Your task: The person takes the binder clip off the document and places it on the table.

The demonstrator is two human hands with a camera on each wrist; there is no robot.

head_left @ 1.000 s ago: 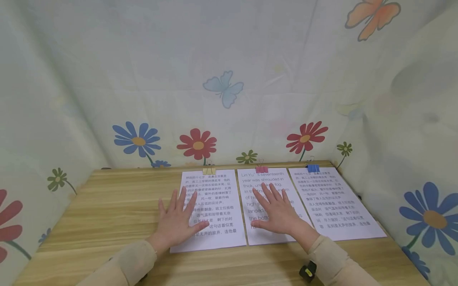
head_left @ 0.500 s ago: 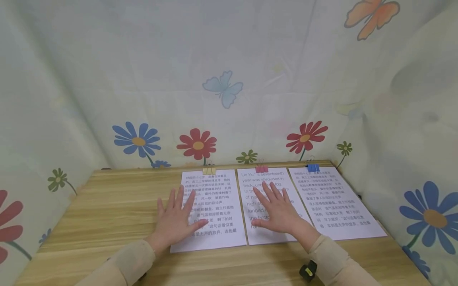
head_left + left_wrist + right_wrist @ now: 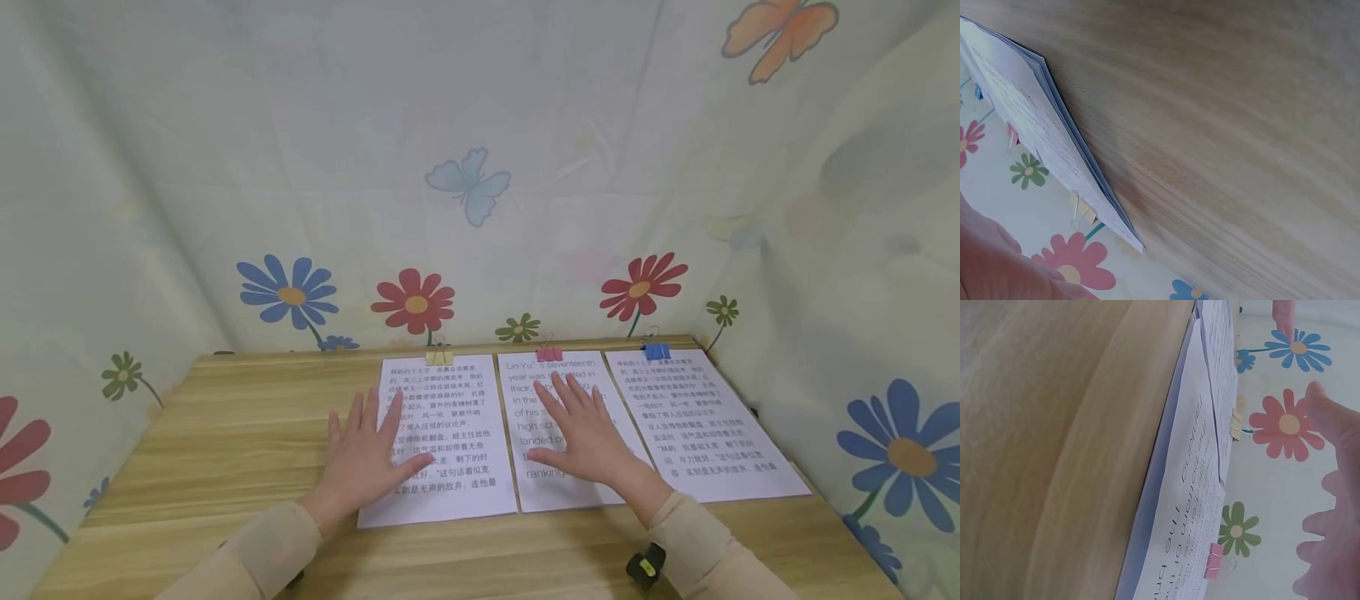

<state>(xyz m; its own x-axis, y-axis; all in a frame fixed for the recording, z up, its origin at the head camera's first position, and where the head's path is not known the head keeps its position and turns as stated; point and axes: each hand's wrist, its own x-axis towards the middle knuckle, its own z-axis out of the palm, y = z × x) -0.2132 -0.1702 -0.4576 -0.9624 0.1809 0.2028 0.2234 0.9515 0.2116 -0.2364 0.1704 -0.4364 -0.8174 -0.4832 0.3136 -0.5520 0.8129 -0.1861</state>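
Three stacks of printed paper lie side by side on the wooden table. A yellow binder clip [image 3: 439, 356] holds the top of the left stack [image 3: 450, 492], a pink binder clip [image 3: 550, 355] the middle stack [image 3: 540, 493], a blue binder clip [image 3: 657, 352] the right stack [image 3: 697, 425]. My left hand [image 3: 367, 454] is spread over the left stack's left side, fingers straight. Over the middle stack, my right hand [image 3: 585, 433] is spread likewise. Both wrist views show the hands raised above the paper, apart from it, holding nothing. Part of the text is hidden beneath them.
The wooden table [image 3: 202, 442] extends left of the stacks and in front of them. A curtain [image 3: 525, 108] printed with flowers and butterflies hangs behind the table and along both sides. A dark device [image 3: 647, 567] sits under the right wrist.
My left hand has shifted slightly to the left and up in the head view. The right hand has edged slightly away from me. The stacks and clips have stayed put.
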